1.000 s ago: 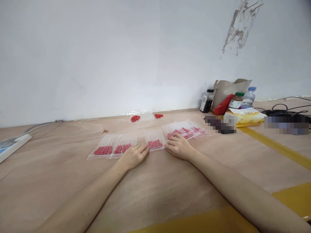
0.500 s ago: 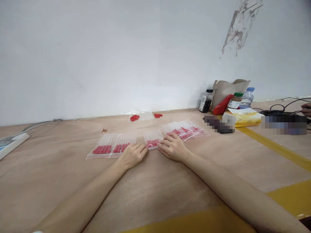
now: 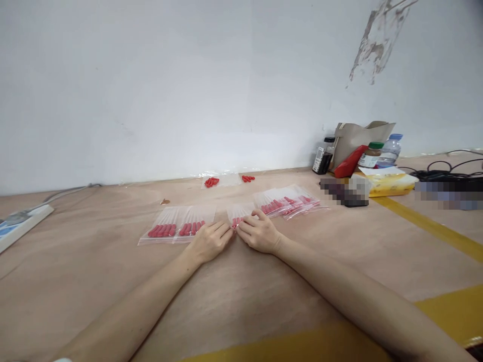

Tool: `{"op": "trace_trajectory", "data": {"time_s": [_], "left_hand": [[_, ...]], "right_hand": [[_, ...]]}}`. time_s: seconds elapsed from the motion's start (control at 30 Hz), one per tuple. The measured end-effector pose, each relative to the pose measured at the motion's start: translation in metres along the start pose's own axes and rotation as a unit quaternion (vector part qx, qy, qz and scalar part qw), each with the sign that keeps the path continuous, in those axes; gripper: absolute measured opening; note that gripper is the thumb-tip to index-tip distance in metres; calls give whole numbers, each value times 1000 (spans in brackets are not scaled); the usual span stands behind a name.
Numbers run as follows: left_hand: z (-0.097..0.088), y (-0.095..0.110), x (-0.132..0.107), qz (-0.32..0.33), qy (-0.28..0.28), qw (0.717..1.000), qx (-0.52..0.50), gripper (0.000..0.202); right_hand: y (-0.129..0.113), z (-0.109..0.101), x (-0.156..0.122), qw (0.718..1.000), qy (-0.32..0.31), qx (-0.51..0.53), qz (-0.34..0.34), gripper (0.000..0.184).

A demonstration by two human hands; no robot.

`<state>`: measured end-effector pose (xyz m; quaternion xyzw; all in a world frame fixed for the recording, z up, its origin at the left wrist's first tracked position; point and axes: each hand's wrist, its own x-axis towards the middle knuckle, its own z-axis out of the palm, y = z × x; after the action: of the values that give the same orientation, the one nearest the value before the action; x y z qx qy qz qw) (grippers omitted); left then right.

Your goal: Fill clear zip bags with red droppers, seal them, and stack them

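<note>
A clear zip bag [image 3: 238, 210] holding several red capsule-shaped pieces lies flat on the table between my hands. My left hand [image 3: 212, 241] is closed in a pinch on the bag's near, sealing edge at its left corner. Right beside it, the curled fingers of my right hand [image 3: 259, 233] pinch the same edge and cover part of the red pieces. To the left lie two more filled zip bags [image 3: 161, 221], side by side, the nearer partly behind my left hand. Overlapping filled bags [image 3: 289, 196] spread out beyond my right hand.
Loose red pieces [image 3: 212, 182] and a small pile of red pieces [image 3: 248, 178] lie near the wall with clear film. At right stand a dark bottle [image 3: 323, 158], a grey bag [image 3: 349, 138], a jar [image 3: 370, 156] and a tissue pack [image 3: 392, 183]. A power strip [image 3: 28, 226] is at left.
My right hand has slid left along the bag's near edge until its fingers almost meet my left hand. The view has shifted slightly, and another person's hand has left the right edge.
</note>
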<state>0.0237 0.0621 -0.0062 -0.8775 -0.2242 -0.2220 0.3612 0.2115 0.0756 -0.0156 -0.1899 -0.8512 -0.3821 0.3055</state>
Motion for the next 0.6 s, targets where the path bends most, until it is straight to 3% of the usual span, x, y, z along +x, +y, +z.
{"op": "trace_trajectory", "data": {"time_s": [0.27, 0.6], "left_hand": [[0, -4, -5, -14, 6, 1000, -15, 15], [2, -9, -14, -31, -7, 999, -9, 14]], "right_hand": [[13, -8, -14, 999, 24, -32, -12, 20], [30, -13, -33, 996, -10, -74, 55, 20]]}}
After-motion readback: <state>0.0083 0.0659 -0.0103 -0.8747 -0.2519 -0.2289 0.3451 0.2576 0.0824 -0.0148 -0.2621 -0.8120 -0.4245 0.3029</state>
